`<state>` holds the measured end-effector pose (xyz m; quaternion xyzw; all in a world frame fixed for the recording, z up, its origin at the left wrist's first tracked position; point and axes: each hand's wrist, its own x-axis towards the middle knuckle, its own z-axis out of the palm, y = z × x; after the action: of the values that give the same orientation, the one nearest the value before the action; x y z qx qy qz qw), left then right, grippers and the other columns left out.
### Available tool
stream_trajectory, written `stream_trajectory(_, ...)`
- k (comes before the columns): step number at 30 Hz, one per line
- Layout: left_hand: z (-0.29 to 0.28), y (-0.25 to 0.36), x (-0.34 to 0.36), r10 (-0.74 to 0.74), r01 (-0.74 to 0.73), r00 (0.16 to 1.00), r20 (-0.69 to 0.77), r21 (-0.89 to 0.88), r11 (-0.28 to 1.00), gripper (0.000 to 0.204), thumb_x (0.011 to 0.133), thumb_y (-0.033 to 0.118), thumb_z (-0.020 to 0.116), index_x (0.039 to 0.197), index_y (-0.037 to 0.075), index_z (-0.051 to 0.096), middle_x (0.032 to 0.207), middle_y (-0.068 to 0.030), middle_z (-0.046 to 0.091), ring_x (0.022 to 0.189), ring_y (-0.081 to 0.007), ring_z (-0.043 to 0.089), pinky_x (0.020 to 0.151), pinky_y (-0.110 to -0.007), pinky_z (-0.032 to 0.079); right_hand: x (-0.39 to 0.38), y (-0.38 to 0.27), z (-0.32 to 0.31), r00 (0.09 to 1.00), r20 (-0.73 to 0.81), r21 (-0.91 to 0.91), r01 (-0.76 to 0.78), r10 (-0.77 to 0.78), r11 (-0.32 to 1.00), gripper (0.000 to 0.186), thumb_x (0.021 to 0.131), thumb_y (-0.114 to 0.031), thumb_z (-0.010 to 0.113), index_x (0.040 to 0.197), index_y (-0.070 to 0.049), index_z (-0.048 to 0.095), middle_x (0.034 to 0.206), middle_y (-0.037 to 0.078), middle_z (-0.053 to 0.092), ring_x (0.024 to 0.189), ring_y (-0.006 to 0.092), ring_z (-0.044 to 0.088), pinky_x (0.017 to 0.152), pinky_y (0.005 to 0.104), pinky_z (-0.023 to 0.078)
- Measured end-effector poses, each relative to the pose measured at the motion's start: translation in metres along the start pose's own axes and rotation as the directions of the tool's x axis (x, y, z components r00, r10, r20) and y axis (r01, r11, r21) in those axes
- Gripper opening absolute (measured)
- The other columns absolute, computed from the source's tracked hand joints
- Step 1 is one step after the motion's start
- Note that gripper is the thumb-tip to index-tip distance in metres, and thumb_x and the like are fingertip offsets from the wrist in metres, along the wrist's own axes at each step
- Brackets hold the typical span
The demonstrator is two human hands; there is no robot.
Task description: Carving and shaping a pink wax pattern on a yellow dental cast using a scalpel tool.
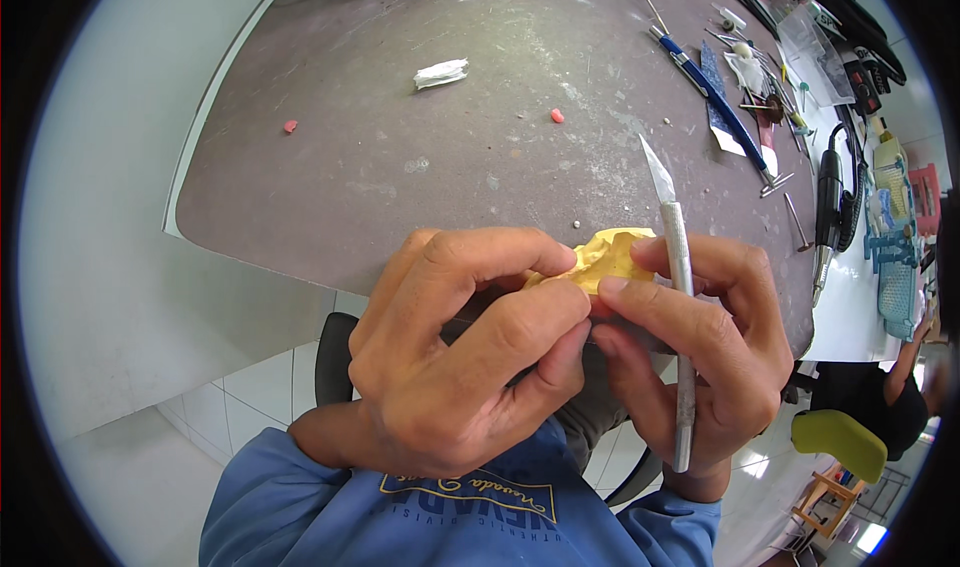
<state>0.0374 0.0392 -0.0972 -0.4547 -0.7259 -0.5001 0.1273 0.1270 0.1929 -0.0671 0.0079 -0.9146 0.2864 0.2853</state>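
Yellow piece (608, 257), perhaps plaster, in both hands (460, 357) (735, 357).

Left hand (460, 357) and right hand (738, 367) pinch the yellow piece (612, 255), knife (679, 257) held in the right, blade (657, 172) towards twelve! From that piece: blue tool (715, 104) at one, pink scrap (290, 127) at ten.

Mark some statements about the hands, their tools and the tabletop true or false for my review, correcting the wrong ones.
1. The left hand and right hand both touch the yellow piece. True.
2. A knife is held in the right hand. True.
3. The knife's blade points toward the person. False: it points away from them.
4. The white roll lies left of the blue tool. True.
5. The blue tool stands upright. False: it lies on the table.
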Motion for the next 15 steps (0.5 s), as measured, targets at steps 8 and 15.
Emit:
stream_trajectory(8,0.0008,-0.0003,-0.0003,0.022,-0.022,1.0,0.0,0.02,1.0,0.025,0.076,-0.002,0.075,0.098,0.004,0.064,0.103,-0.0181,0.063,0.082,-0.0186,0.066,0.066,-0.027,0.055,-0.0043,0.0026,0.0031,0.999,-0.026,-0.025,0.024,-0.025,0.999,0.03,0.068,-0.004,0.083,0.096,-0.004,0.074,0.097,0.017,0.065,0.08,0.0221,0.067,0.066,0.0282,0.053)
stream_trajectory(15,-0.0025,0.0021,0.0022,-0.001,0.001,1.0,0.004,-0.018,1.0,0.026,0.076,-0.001,0.076,0.099,0.002,0.064,0.102,-0.019,0.064,0.082,-0.0205,0.066,0.068,-0.028,0.055,-0.0041,0.0027,0.0007,0.998,-0.03,-0.046,0.045,-0.047,0.998,0.031,0.069,-0.008,0.084,0.098,-0.004,0.074,0.095,0.016,0.066,0.079,0.0221,0.067,0.066,0.0293,0.053)
